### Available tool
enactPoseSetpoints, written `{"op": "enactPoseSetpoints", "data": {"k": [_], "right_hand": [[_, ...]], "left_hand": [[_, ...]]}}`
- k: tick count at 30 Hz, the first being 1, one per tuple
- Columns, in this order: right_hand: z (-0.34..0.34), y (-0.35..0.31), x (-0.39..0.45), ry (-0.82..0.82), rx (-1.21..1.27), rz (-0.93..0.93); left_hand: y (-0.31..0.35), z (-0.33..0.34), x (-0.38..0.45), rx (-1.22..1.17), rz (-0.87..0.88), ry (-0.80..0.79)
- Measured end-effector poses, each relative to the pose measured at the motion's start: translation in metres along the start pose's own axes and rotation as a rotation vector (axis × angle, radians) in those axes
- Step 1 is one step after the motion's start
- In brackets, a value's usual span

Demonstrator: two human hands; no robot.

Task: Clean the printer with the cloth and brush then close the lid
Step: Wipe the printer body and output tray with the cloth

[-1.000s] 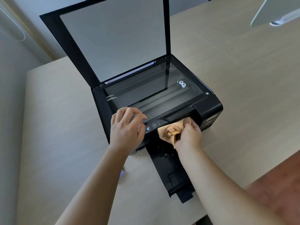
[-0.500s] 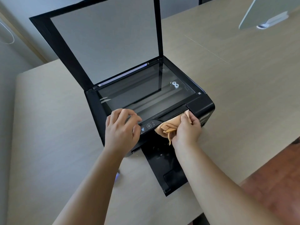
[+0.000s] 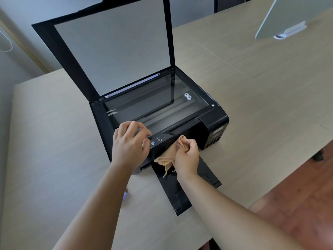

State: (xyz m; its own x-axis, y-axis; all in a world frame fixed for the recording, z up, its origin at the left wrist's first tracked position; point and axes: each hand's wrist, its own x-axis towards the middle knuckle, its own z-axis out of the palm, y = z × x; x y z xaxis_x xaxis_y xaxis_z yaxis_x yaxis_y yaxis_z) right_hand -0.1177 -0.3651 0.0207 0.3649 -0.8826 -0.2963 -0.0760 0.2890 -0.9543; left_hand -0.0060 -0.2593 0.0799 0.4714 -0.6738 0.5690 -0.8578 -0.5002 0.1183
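Observation:
A black printer (image 3: 214,121) stands on a pale wooden table, its scanner lid (image 3: 111,47) raised upright and the glass bed (image 3: 155,105) bare. My right hand (image 3: 187,156) is shut on a tan cloth (image 3: 166,156) and presses it against the printer's front face, just above the pulled-out output tray (image 3: 180,193). My left hand (image 3: 129,143) rests with curled fingers on the front left corner of the printer, beside the control panel (image 3: 159,139). I see no brush.
The table (image 3: 45,159) extends to the left and right of the printer. A silver monitor back and stand (image 3: 288,20) sit at the far right. The table's front edge drops to a reddish wooden floor (image 3: 297,213) at the right.
My right hand has slid the cloth leftward and down along the printer's front, from near the right ink block toward the middle. The left hand has stayed on the corner.

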Motion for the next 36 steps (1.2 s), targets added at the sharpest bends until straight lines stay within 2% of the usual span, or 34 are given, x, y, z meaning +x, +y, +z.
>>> {"op": "enactPoseSetpoints", "data": {"k": [6,9,11,13,16,19,22,25,29,31,35,36], "right_hand": [[0.005,-0.016,0.021,0.22,0.259,0.379],[0.013,-0.019,0.012,0.118,0.296,0.497],[0.024,-0.013,-0.001,0.004,0.297,0.512],[0.031,-0.006,-0.014,-0.034,0.258,0.472],[0.033,0.001,-0.019,-0.02,0.139,0.435],[0.036,0.008,-0.016,0.027,0.096,0.524],[0.035,0.002,-0.017,-0.036,0.218,0.619],[0.035,0.005,-0.024,-0.107,0.264,0.636],[0.057,0.034,-0.027,-0.062,0.257,0.692],[0.061,0.026,-0.033,-0.061,0.293,0.763],[0.046,-0.007,-0.055,-0.343,0.33,0.635],[0.042,-0.009,-0.057,-0.36,0.317,0.595]], "left_hand": [[0.001,-0.001,-0.001,-0.007,-0.028,-0.034],[0.0,0.0,-0.001,-0.005,-0.029,-0.043],[-0.001,0.0,-0.001,-0.002,-0.037,-0.045],[-0.001,0.0,-0.001,0.0,-0.04,-0.045],[-0.001,-0.001,-0.001,-0.001,-0.035,-0.039],[-0.001,0.0,0.0,0.005,-0.029,-0.055],[-0.001,-0.001,-0.002,0.001,-0.04,-0.023],[0.0,0.0,0.0,-0.011,-0.037,0.004],[-0.001,0.0,-0.002,-0.02,-0.029,-0.008],[-0.002,0.0,-0.001,-0.031,-0.054,-0.01],[-0.005,-0.002,0.002,-0.151,-0.224,0.071],[-0.006,-0.004,0.005,-0.191,-0.292,0.096]]}}
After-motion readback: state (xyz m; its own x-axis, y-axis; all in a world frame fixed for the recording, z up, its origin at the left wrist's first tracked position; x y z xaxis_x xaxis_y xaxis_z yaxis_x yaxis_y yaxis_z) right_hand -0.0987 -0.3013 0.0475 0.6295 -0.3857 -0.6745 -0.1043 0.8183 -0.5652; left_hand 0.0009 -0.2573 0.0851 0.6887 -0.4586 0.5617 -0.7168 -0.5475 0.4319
